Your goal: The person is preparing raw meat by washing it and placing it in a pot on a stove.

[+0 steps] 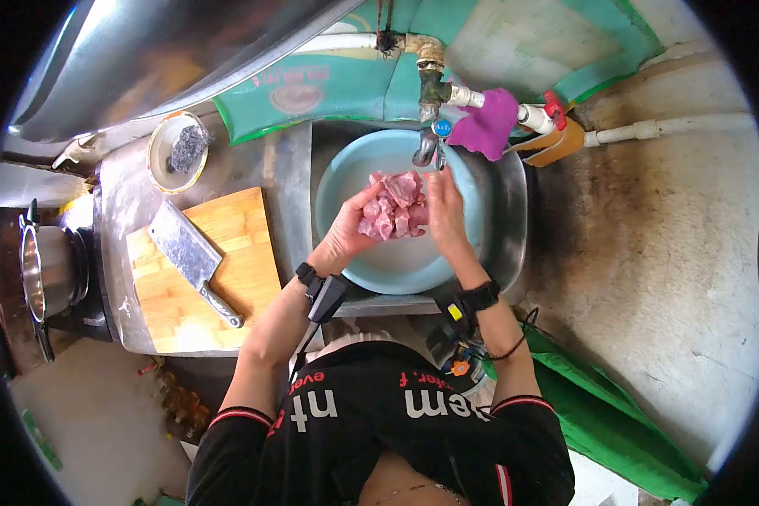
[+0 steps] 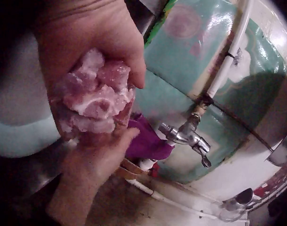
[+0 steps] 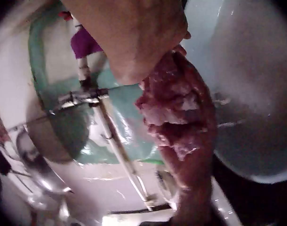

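Several chunks of raw meat point(image 1: 393, 207) lie heaped in my left hand point(image 1: 352, 229), which cups them from below and the side above the light blue basin point(image 1: 332, 253). My right hand point(image 1: 447, 215) is at the right side of the heap, its fingers fairly straight and pointing toward the tap point(image 1: 427, 152). In the left wrist view the wet, pink meat point(image 2: 98, 101) sits between both palms, with the right thumb at its edge. From the right wrist, the back of my right hand point(image 3: 134, 40) covers one end of the meat point(image 3: 174, 110). Cloudy water shows in the basin.
The basin stands in a metal sink point(image 1: 514, 219). To the left, a cleaver point(image 1: 185, 253) rests on a wooden cutting board point(image 1: 156, 308), with a bowl point(image 1: 164, 177) holding a scouring pad behind. A purple cloth point(image 1: 487, 122) hangs on the pipe; a pot point(image 1: 55, 266) stands far left.
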`<state>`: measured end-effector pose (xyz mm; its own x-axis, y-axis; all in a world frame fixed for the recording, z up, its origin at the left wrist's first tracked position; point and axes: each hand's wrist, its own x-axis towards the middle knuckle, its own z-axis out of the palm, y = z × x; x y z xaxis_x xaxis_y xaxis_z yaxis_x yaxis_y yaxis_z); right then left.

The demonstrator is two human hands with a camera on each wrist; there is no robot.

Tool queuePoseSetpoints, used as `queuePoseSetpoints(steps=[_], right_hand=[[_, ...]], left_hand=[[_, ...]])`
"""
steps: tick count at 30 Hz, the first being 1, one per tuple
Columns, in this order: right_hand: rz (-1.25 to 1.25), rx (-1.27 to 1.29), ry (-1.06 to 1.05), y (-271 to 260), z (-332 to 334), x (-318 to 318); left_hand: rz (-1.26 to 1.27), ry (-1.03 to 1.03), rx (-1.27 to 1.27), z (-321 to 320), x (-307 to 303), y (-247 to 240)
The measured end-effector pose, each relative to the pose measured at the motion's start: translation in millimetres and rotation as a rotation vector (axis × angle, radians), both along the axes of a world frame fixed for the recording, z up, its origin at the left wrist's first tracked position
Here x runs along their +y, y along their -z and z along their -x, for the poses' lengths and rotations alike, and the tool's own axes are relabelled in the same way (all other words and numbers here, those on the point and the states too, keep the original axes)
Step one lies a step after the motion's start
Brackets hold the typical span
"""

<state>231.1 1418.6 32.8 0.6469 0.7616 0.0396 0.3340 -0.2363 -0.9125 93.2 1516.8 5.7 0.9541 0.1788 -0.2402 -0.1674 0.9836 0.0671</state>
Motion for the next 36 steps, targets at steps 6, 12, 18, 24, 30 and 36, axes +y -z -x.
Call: queuePoseSetpoints(steps=[6,12,18,24,30,36], right_hand=[[-0.155,-0.402,-0.184,-130,-6,9],[-0.052,-0.690,-0.293,-144,-15,25],[-0.254,-0.197,-0.085,-55,-25,14],[-0.232,0.198,0.043,9,-29,38],[-0.318,0.344,0.034,17,-25,39],[-0.376,0.562,-0.146,35,-24,55]], left_hand=[[-0.019,-0.006,-0.097,-2,7,-16],[-0.112,-0.017,-0.087,-9,22,-23],[-0.185,-0.033,-0.069,-28,30,-31],[-0.115,-0.110,0.059,-62,28,-24],[-0.194,-0.204,0.214,-64,24,-31],[-0.060,-0.151,-0.121,-43,55,-22]])
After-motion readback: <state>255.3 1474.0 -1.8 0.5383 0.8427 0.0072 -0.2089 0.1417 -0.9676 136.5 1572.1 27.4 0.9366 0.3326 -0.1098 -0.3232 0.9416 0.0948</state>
